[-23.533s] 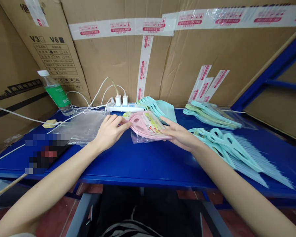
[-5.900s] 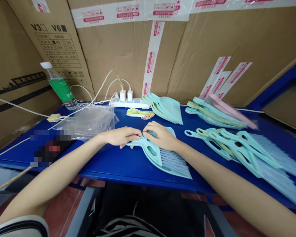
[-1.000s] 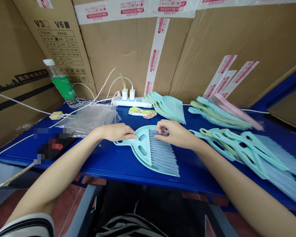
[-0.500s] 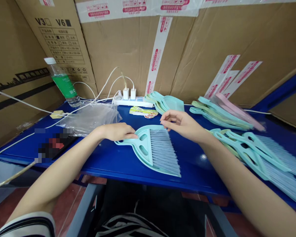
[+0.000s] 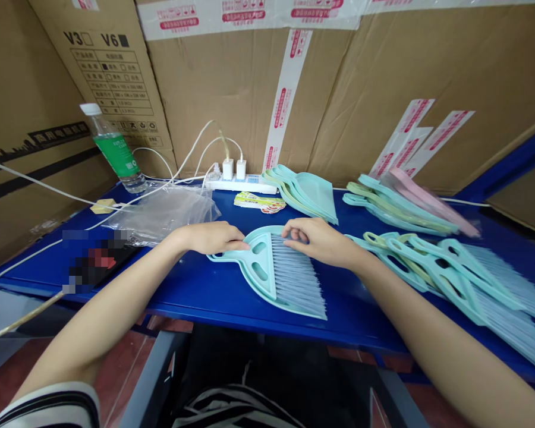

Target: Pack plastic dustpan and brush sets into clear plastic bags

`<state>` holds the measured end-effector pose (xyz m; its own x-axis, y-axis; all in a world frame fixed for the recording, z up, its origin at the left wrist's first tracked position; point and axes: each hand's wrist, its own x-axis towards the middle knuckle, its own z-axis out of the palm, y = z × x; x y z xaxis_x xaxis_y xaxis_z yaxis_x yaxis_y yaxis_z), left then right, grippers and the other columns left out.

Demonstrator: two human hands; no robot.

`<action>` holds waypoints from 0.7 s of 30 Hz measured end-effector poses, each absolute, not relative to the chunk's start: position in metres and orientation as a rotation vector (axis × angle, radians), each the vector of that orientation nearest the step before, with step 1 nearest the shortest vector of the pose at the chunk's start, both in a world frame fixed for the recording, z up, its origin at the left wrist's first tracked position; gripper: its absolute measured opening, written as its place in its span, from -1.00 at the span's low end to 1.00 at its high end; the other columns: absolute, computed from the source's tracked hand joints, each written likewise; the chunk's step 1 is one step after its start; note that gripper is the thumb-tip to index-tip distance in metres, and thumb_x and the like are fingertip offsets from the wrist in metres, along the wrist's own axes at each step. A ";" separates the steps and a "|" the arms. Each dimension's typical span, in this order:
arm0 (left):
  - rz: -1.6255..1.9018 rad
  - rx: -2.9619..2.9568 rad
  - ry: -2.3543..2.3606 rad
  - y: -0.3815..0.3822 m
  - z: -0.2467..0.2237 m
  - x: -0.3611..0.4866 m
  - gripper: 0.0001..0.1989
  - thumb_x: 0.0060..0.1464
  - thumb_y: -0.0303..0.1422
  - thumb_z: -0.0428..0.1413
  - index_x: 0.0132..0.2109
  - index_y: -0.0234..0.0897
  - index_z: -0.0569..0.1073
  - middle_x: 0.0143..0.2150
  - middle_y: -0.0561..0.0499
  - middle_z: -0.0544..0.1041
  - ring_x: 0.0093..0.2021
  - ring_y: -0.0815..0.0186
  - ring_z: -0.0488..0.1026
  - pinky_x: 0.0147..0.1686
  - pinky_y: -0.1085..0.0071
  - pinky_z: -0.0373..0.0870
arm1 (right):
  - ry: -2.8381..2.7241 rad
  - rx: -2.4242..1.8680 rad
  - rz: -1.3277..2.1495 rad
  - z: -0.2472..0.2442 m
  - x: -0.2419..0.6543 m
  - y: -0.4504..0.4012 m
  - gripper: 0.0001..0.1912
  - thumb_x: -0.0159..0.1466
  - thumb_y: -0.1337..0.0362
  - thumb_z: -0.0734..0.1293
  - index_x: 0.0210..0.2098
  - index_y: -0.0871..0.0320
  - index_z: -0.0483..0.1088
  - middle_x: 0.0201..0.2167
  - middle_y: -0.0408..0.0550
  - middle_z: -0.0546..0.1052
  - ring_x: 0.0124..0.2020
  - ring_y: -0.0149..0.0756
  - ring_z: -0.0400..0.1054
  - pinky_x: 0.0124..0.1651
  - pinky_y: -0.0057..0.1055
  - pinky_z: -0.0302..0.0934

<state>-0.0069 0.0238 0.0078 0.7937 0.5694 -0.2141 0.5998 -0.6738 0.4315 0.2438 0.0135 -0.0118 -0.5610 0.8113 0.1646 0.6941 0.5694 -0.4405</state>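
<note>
Closest to the person, the left hand [image 5: 211,238] lies nearly flat, its fingertips [image 5: 243,245] resting on the slotted back of a mint-green plastic hand brush [image 5: 261,264], which seems nested in a matching dustpan [image 5: 289,310]. The fingers look open, pressing rather than pinching. The right hand [image 5: 321,241] curves over the top of the pale blue bristles [image 5: 294,276], its fingers [image 5: 294,229] slightly bent; whether they have actual hold of anything, the view cannot settle.

The set lies flat on a blue steel table [image 5: 196,306], between both hands. It looks light and fairly stiff, with thin plastic that may flex and smooth faces that may slide. The moulded handle [image 5: 220,257] seems the surest place to take hold, since the soft bristles would give way.

To the right lies a heap of mint-green brushes [image 5: 446,282]. Further back are a stack of mint-green dustpans [image 5: 307,193], a group of mint-green and pink dustpans [image 5: 410,202], a clear plastic bag [image 5: 160,214], a white power strip [image 5: 236,185], a water bottle [image 5: 113,151] and cardboard cartons [image 5: 223,101].
</note>
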 end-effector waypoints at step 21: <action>-0.133 2.523 0.988 0.019 0.010 -0.005 -0.60 0.31 -0.21 -0.09 -0.45 -0.29 0.36 -0.55 0.10 0.38 -0.55 0.42 0.23 -0.47 0.50 0.11 | -2.721 -1.300 -0.498 -0.004 0.231 0.063 -0.71 0.18 0.55 0.21 -0.21 0.24 0.49 -0.21 0.15 0.57 -0.07 -0.07 0.35 -0.10 -0.22 0.21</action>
<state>-0.0053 0.0192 0.0099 0.7421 0.6265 -0.2383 0.6672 -0.6563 0.3523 0.2310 0.0630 -0.0040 -0.6351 0.7420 0.2145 0.7699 0.5857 0.2535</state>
